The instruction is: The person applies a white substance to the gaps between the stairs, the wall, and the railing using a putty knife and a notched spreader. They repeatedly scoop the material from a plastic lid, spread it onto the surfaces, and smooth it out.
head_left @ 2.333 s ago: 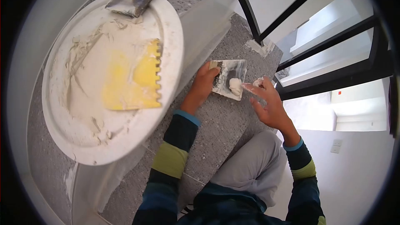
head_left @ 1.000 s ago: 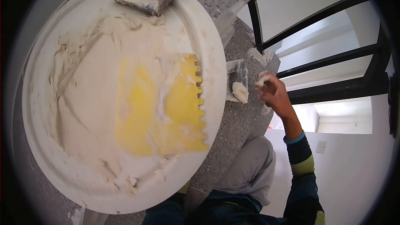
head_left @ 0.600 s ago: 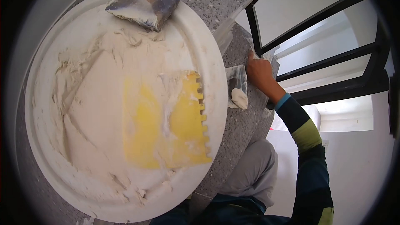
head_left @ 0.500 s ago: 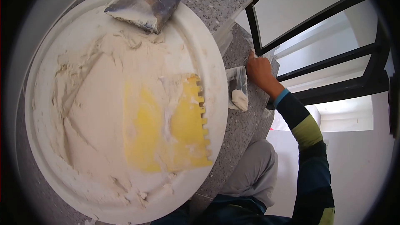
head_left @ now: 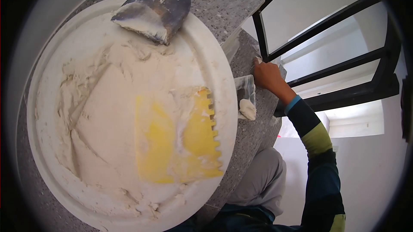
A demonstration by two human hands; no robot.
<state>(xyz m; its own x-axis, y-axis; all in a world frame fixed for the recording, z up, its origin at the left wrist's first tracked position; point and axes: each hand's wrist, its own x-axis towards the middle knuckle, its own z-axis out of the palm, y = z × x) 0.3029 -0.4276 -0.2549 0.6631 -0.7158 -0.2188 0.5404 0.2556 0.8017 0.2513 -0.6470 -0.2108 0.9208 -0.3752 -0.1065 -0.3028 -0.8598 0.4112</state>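
My right hand (head_left: 267, 76) is closed beside the foot of the black metal railing (head_left: 263, 38), with a bit of white material at its fingertips. What its fingers hold, if anything, is hidden. Just left of the hand lies a flat grey piece (head_left: 246, 85) with a lump of white paste (head_left: 247, 109) on it. A large round white tray (head_left: 223, 66) carries spread paste (head_left: 116, 120), a yellow notched spreader (head_left: 195, 139) smeared with paste, and a dark, paste-coated piece (head_left: 174, 8) at its top edge. My left hand is out of view.
Speckled grey stone steps (head_left: 215, 0) lie under and beside the tray. Black railing bars (head_left: 335, 70) cross the right side, with a white wall (head_left: 361, 167) beyond. My bent knee (head_left: 262, 172) in grey trousers is below the stone edge.
The camera view has shifted slightly, so the tray and spreader appear a little lower and further right. My right hand stays by the railing foot, its fingers now more curled.
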